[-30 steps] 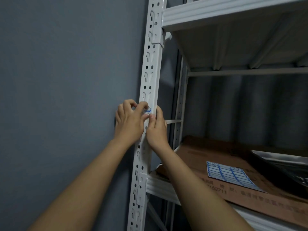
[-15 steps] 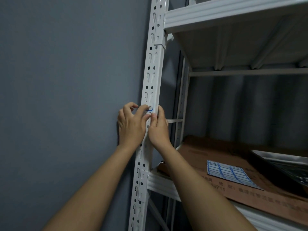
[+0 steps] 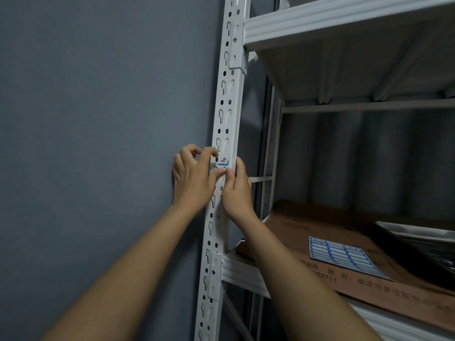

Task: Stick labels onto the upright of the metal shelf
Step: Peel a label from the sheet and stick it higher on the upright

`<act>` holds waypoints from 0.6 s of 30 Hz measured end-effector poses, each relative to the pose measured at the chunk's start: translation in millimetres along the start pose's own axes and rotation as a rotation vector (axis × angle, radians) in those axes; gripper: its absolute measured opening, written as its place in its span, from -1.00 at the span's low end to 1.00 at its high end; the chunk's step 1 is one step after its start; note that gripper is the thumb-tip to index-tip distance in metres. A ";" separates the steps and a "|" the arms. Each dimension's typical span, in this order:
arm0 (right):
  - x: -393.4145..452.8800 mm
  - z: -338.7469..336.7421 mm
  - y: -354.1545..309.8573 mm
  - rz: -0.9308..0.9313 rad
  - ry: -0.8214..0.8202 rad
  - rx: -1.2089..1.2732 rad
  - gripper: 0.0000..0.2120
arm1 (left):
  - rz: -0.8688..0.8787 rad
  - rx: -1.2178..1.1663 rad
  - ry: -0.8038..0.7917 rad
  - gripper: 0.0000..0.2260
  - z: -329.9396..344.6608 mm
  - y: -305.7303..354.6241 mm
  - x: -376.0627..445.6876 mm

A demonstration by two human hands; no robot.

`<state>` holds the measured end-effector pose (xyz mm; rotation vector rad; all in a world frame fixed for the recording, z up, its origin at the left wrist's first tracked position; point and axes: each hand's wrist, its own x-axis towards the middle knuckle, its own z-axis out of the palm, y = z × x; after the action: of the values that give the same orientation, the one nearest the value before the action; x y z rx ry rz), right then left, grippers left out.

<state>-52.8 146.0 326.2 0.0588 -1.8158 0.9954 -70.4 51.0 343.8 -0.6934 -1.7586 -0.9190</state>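
Both the left hand point(image 3: 194, 179) and the right hand point(image 3: 237, 188) pinch and press a small blue-edged label point(image 3: 223, 163) on the upright point(image 3: 227, 114), seemingly over its slots, where uneven pressure could leave it crooked, creased or half stuck.

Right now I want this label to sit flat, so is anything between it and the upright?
Nothing visible. The label lies against the upright over its slots, with the left hand and right hand pressing at its lower edge. Whether it sits fully flat cannot be told.
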 end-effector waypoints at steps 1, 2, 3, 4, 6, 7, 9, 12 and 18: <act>-0.4 -0.9 -0.9 0.000 -0.005 -0.004 -0.55 | 0.009 0.006 0.010 -0.69 -1.5 -0.5 1.6; 0.2 -1.2 0.4 0.001 -0.008 -0.005 -0.58 | 0.022 0.011 0.015 -0.67 -2.4 -1.5 2.9; 0.9 -1.8 1.8 0.002 -0.011 -0.004 -0.59 | 0.035 0.015 0.020 -0.68 -2.8 -1.9 3.1; 1.1 -2.8 2.7 0.003 -0.015 -0.005 -0.59 | 0.044 0.014 0.026 -0.71 -2.0 -2.1 1.8; 1.0 -2.5 4.4 -0.002 -0.018 -0.005 -0.59 | 0.051 0.008 0.053 -0.79 2.3 -2.2 -2.3; 0.7 -1.9 4.3 -0.007 -0.019 0.002 -0.59 | 0.040 -0.002 0.066 -0.82 4.7 -2.1 -3.9; 1.1 -1.3 3.4 -0.004 -0.016 0.015 -0.58 | 0.011 -0.024 0.068 -0.84 7.4 -1.4 -4.3; 0.8 -0.4 1.4 0.013 -0.011 0.016 -0.57 | 0.050 0.010 -0.004 -0.89 7.0 -1.6 -2.5; -1.5 -2.4 -2.3 0.011 -0.024 0.005 -0.60 | -0.009 -0.067 0.074 -0.85 6.5 -0.9 -2.8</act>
<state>-49.3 145.5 326.7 0.0642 -1.8366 1.0111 -73.5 55.8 339.6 -0.6867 -1.6734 -1.0008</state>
